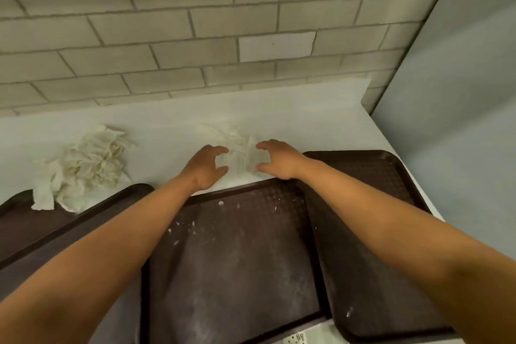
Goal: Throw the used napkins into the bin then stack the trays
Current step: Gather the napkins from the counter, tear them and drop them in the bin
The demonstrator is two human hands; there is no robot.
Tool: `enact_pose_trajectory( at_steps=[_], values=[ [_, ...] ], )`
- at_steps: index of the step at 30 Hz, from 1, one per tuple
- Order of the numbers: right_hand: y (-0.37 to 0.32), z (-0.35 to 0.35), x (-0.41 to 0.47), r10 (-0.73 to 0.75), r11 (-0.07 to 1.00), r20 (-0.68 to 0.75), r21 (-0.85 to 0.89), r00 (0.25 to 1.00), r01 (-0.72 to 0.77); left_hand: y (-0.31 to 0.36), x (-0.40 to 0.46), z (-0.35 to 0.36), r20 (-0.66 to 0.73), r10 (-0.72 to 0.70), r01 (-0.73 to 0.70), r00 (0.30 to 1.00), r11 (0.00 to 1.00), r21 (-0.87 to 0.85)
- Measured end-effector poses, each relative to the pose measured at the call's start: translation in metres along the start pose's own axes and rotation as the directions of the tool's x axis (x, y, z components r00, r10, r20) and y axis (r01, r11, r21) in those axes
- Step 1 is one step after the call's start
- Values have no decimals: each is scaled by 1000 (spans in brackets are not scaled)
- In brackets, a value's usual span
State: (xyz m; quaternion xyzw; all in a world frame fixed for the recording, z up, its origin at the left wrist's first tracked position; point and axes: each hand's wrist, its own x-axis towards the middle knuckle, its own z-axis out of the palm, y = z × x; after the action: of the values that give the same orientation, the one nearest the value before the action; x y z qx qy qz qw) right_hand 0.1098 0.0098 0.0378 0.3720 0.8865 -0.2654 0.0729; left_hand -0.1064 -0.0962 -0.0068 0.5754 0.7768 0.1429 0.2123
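Head view, left hand (205,169), right hand (280,160) flanking napkin (240,148)

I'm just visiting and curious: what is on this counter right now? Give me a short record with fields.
surface: pale counter against a tiled wall
napkins: one crumpled napkin pile at left, its edge hanging over the left tray; a second napkin pile at the middle
trays: three dark brown ones; the middle tray carries white crumbs and overlaps the right tray
left hand: open, beside the middle napkin pile
right hand: open, on the pile's other side
bin: not in view
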Motion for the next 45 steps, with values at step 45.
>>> enact_pose_trajectory(
  at_steps=[45],
  values=[
    [2, -49, 19, 73, 971, -358, 239, 931, 15, -6, 24, -61, -352, 184, -242, 918, 962, -129]
  ],
)
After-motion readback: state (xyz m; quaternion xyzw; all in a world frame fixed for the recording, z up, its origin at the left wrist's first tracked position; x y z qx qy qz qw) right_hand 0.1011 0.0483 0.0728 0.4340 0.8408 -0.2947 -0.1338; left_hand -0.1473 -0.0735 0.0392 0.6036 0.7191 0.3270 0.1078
